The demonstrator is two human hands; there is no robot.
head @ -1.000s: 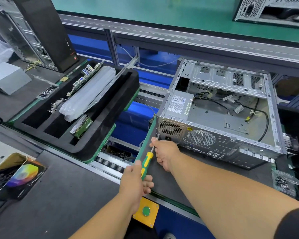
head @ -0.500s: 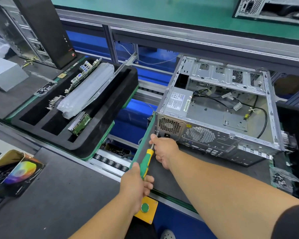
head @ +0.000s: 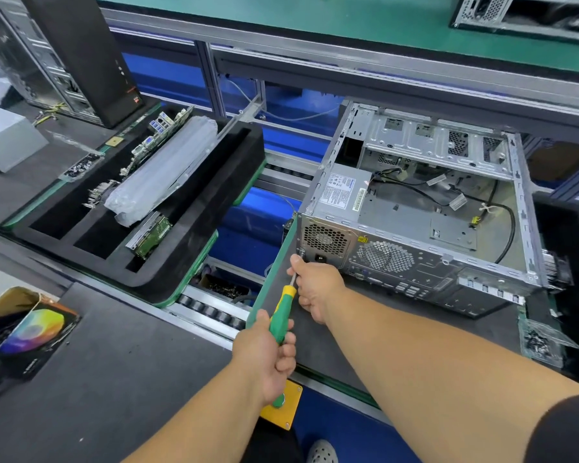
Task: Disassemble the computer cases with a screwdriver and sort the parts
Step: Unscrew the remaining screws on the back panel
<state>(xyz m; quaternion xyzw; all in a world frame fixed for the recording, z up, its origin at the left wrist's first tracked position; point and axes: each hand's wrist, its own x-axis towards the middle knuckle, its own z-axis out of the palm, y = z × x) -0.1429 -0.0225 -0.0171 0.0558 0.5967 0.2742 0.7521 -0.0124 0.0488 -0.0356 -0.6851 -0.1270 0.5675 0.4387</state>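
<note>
An open grey computer case lies on its side on a dark pallet, its rear panel facing me. A power supply sits in its near left corner, with loose cables inside. My left hand grips the green and yellow handle of a screwdriver. The shaft points up at the lower left corner of the rear panel. My right hand pinches the shaft near the tip, fingers curled against the case.
A black foam tray on the left holds boards, a hard drive and a wrapped part. Another black tower stands far left. A bag of screws lies at right. A yellow button box is under my left hand.
Both hands stay on the screwdriver at the same corner of the case. The view has shifted slightly; nothing else has moved.
</note>
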